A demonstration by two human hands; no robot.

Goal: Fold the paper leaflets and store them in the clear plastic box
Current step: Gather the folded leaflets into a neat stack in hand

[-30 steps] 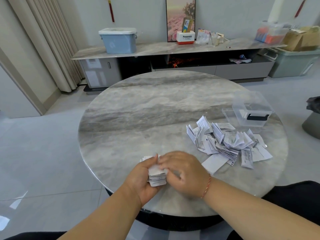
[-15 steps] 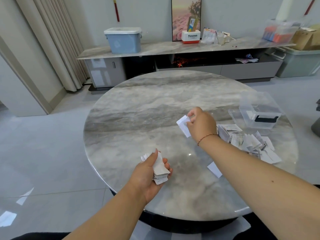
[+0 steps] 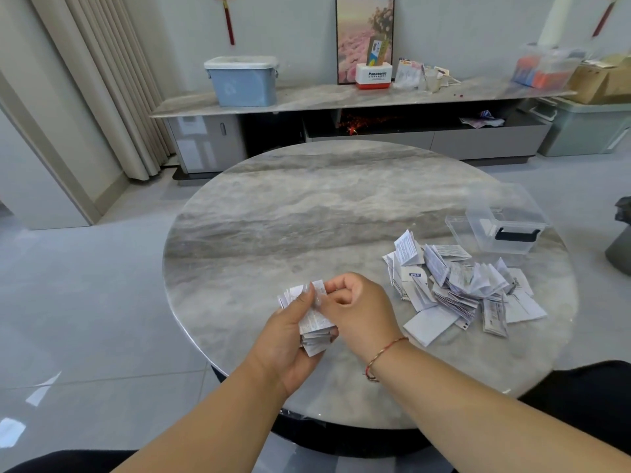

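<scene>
Hands meet over the near edge of the round marble table (image 3: 307, 206), and that table serves as the reference for everything else. Closest to the near rim, the left hand (image 3: 290, 339) curls round a stack of folded leaflets (image 3: 312, 322), thumb pressed on top and fingers underneath. Touching it from the right, the right hand (image 3: 358, 308) has its fingers curled in at the top of that stack; it seems to be pinching or seating a leaflet there, though the paper between its fingertips is mostly hidden, so I cannot tell for sure.

Farther in and toward the table's right side lies a loose pile of leaflets (image 3: 457, 288), some folded and standing half open, some flat. Beyond the pile, near the right far rim, sits the clear plastic box (image 3: 505, 220) with its black latch facing the pile; a clear lid (image 3: 456, 225) lies just beside it.

As a judgement, the task is in its early or middle part: a handful is folded and gathered in the left hand, nothing can be made out inside the box, and the larger pile remains to be dealt with.
</scene>
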